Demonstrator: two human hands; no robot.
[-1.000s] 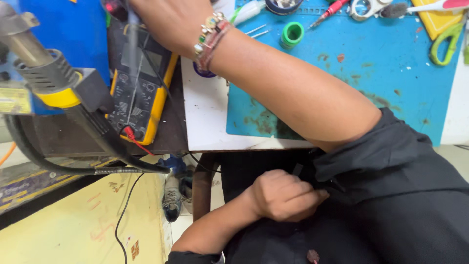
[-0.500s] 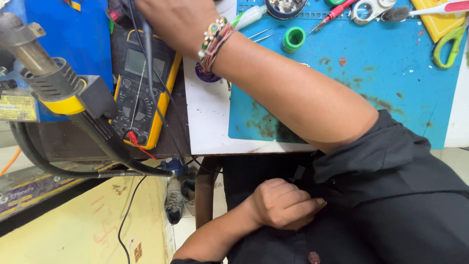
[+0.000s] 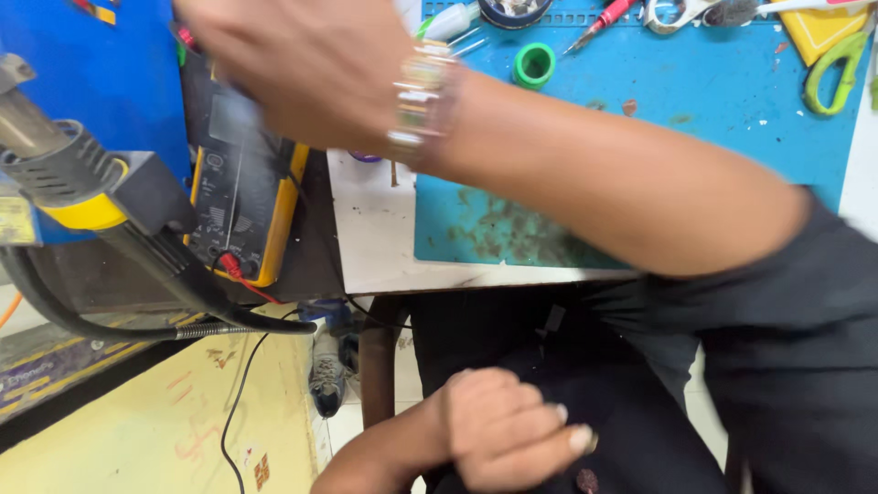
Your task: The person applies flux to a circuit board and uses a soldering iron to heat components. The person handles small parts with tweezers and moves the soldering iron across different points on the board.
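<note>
1. Right hand (image 3: 302, 69) raised over yellow-cased multimeter (image 3: 240, 183), blurred; thin grey probe-like streak (image 3: 240, 155) seen beneath it; finger state not discernible.
2. Beaded bracelet (image 3: 421, 101) on right wrist.
3. Left hand (image 3: 503, 430) low in lap, fingers curled together against dark clothing (image 3: 640, 439); nothing visibly pinched.
4. Multimeter lying at left edge of bench, beside white board (image 3: 375, 238) and blue work mat (image 3: 695, 119); red lead (image 3: 240, 273) plugged at bottom.
5. Hot-air gun (image 3: 64, 174) in holder at far left.
6. Green tape ring (image 3: 533, 64), green-handled scissors (image 3: 837, 69), red screwdriver (image 3: 604, 18) on mat, well apart from both hands.
</note>
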